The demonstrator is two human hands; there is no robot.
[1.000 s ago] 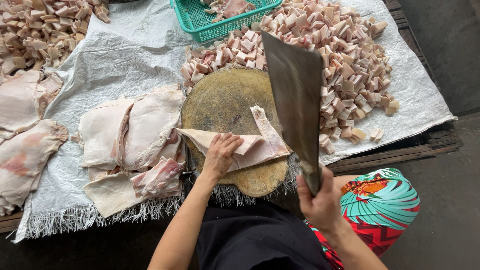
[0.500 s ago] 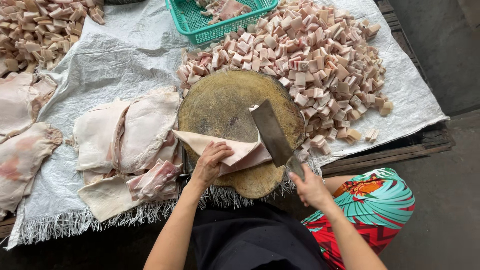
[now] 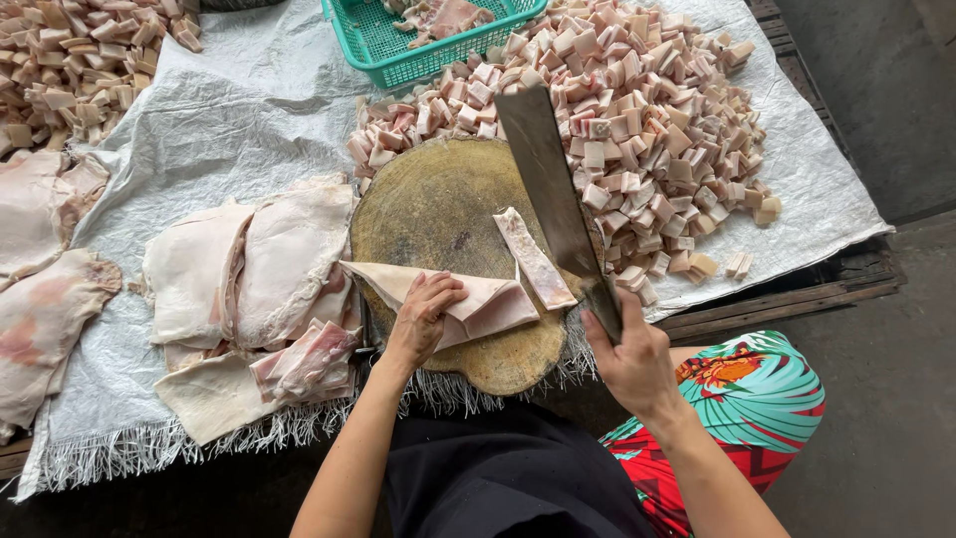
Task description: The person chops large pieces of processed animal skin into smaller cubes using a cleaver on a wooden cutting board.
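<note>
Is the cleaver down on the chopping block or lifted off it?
Lifted. The right hand holds the cleaver with its blade raised above the round chopping block, clear of the cut strip.

Two bare forearms reach up from the near edge. The left hand (image 3: 423,317) lies palm down, fingers bent and pressing flat. The right hand (image 3: 629,356), further right and nearer, is closed in a fist grip, wrist straight, forearm angling out to the right.

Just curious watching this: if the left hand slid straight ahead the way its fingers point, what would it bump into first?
Probably the cut strip lying on the round chopping block. The left hand already rests on the folded meat slab, fingers aimed up-right; the cleaver looks raised.
</note>
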